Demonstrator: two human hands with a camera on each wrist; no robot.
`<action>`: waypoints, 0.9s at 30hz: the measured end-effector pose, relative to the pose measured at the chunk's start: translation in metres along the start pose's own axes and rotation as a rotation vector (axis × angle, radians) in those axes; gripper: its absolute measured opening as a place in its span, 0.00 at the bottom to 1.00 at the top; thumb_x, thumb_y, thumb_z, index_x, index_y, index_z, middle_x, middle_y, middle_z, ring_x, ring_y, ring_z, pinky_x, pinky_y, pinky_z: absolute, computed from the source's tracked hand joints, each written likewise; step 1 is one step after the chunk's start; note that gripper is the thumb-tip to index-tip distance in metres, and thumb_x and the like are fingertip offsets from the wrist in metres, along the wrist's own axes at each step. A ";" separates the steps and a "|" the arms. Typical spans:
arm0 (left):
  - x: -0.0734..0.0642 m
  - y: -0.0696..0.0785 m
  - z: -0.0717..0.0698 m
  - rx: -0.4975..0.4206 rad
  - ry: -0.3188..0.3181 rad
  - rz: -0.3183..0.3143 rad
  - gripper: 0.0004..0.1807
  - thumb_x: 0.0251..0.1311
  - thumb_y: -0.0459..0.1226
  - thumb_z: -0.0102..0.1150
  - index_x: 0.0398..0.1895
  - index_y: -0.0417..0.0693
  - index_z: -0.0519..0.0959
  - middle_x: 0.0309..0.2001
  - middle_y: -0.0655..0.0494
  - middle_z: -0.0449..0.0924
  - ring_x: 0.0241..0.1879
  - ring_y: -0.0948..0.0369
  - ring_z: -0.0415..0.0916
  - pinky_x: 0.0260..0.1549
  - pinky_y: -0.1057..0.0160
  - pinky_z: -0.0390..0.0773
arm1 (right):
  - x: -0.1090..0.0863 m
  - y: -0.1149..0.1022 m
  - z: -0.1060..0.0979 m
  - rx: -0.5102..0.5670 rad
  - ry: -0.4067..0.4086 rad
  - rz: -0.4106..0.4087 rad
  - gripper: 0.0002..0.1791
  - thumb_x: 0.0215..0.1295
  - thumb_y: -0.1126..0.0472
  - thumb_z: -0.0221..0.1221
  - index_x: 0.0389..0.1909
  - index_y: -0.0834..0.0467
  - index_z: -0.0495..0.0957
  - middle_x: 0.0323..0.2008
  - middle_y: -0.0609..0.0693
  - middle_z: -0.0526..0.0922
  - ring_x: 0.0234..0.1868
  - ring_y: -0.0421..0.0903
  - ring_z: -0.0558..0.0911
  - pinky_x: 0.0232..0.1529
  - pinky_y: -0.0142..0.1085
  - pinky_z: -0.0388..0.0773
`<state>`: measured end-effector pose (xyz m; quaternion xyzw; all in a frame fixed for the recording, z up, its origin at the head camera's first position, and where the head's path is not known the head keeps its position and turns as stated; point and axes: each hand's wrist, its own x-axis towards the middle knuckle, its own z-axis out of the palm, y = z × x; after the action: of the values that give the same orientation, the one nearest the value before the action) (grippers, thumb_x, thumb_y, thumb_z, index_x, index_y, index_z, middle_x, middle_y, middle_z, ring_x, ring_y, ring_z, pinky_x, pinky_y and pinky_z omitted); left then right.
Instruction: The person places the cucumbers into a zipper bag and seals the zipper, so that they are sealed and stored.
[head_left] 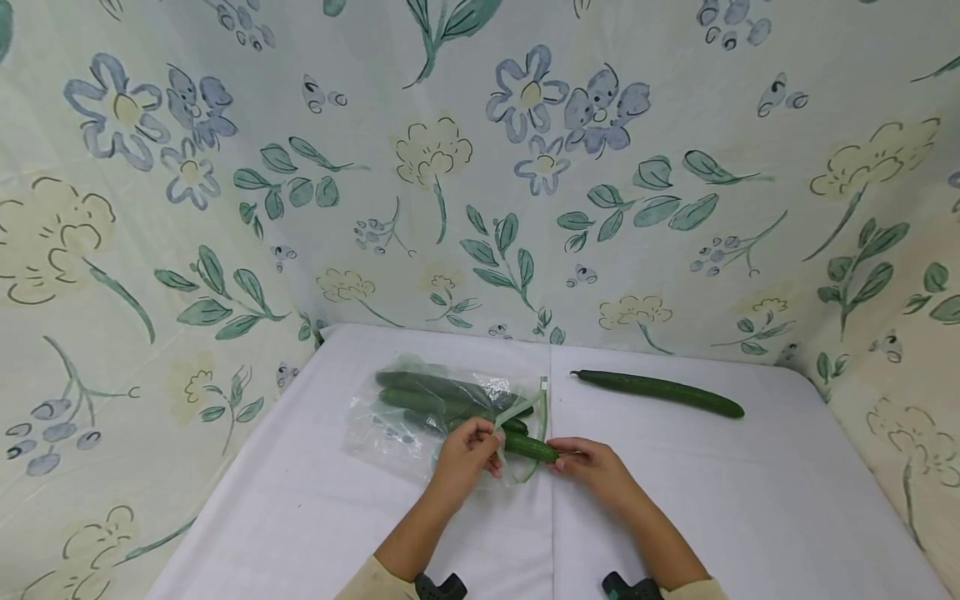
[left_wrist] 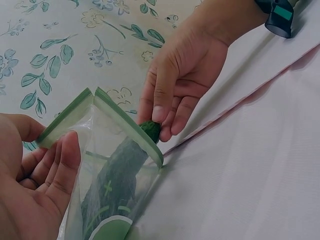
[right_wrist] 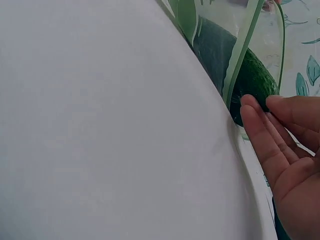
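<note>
Several long green cucumbers (head_left: 438,403) lie inside a clear plastic bag with green edging (head_left: 367,446) on a white-clothed surface (head_left: 292,508); a person's left hand (head_left: 465,458) pinches its rim, the right hand (head_left: 595,471) grips the tip of a dark-green cucumber poking from the mouth (head_left: 531,447), and a slender, dark-green loose cucumber (head_left: 660,392) rests farther right.

A green plus sign (left_wrist: 108,186), short green dashes (left_wrist: 124,208) below it, on the clear bag (left_wrist: 89,157).

Backed and flanked by floral fabric (head_left: 480,108), printed with blue flowers (head_left: 528,94), yellow blooms (head_left: 433,152) and green leaves (head_left: 693,212). Spread below with white cloth (head_left: 750,500), creased front to back near the middle.
</note>
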<state>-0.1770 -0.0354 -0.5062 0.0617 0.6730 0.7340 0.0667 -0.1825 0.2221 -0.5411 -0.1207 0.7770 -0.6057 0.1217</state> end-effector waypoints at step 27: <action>0.000 -0.002 0.001 0.007 0.002 -0.014 0.12 0.67 0.36 0.63 0.44 0.34 0.76 0.30 0.41 0.78 0.24 0.59 0.79 0.25 0.63 0.88 | 0.018 -0.001 0.023 0.060 0.066 -0.017 0.19 0.69 0.64 0.63 0.56 0.69 0.79 0.51 0.67 0.84 0.44 0.37 0.87 0.47 0.31 0.88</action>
<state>-0.1769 -0.0345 -0.5078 0.0565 0.6759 0.7314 0.0706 -0.1916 0.1949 -0.5464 -0.1037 0.7609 -0.6335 0.0942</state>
